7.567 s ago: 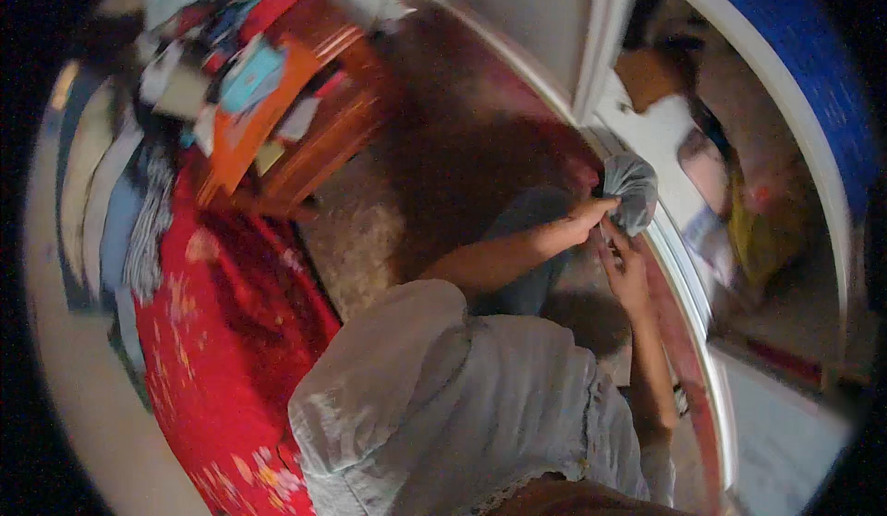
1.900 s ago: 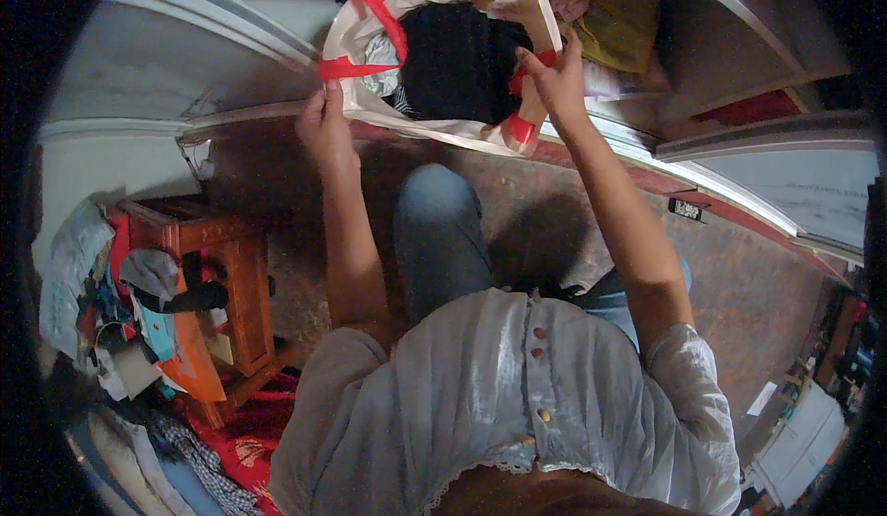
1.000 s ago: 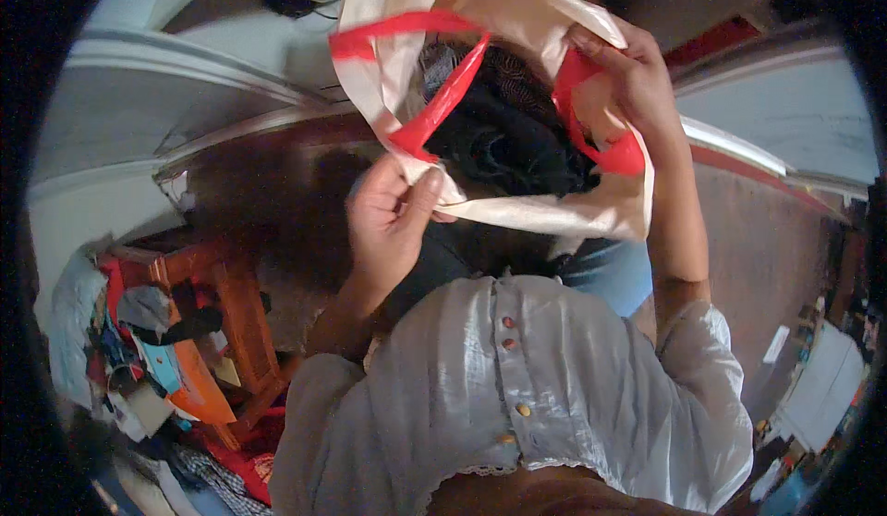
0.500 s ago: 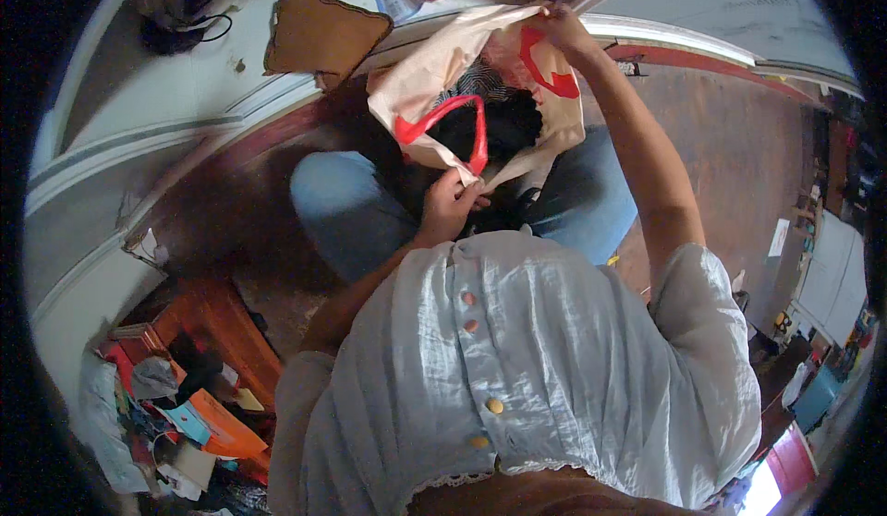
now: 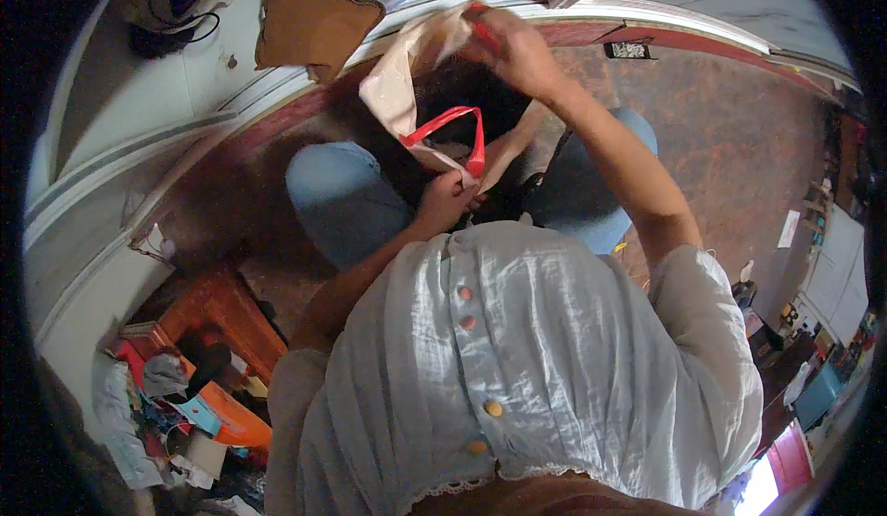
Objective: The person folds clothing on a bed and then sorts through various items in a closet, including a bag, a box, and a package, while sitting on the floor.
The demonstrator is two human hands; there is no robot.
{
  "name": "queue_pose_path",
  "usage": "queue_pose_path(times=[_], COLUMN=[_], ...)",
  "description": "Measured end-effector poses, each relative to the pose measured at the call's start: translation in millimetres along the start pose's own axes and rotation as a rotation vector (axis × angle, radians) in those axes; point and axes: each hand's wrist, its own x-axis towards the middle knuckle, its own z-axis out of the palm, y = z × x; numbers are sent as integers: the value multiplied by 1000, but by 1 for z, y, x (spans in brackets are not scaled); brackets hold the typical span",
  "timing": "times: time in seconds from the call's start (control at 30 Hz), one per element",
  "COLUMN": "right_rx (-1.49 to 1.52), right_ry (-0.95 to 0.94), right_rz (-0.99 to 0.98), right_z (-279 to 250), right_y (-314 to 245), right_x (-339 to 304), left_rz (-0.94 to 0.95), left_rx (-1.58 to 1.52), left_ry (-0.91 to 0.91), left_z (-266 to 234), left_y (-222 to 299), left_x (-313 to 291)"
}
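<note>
The person in front of me has a big cream bag (image 5: 393, 91) between two knees in blue jeans. The left hand (image 5: 446, 202) is at the near edge of the bag, the side close to the tummy. Its thumb and fingers are pinching the edge there, right by the end of a red strap (image 5: 477, 137). The strap stands up in a loop just past those fingers. The right hand (image 5: 519, 49) is farther out, at the far side of the bag, with its back turned up. There is some red by its fingertips, but they are blurry, so I can't tell if they are pinching the bag or only touching it. Between the two hands the bag is open, and it looks dark inside.

The left knee (image 5: 337, 183) is to the left of the left hand, and the right knee (image 5: 610, 183) is just under the right arm. Out past the left hand, and left of the right hand, a brown flat thing (image 5: 314, 31) with a wavy edge lies on something white. A dark thing with a loop of cord (image 5: 162, 40) is farther left. Well to the left of both hands is a wooden cupboard (image 5: 231, 322), with an orange sheet (image 5: 236, 419) and a messy pile beside it
</note>
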Motion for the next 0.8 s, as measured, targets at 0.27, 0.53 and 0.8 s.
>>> queue_pose_path(times=[0.27, 0.53, 0.8], right_rx=[-382, -259, 136], right_ry=[-639, -496, -343], right_rz=[176, 553, 379], right_z=[73, 99, 61], right_y=[3, 35, 22], right_x=[-31, -60, -63], left_rz=[78, -12, 604], left_rx=[569, 1075, 790], left_ry=[-122, -213, 302], left_z=[-6, -21, -39], left_y=[-12, 74, 120], left_x=[-6, -20, 76])
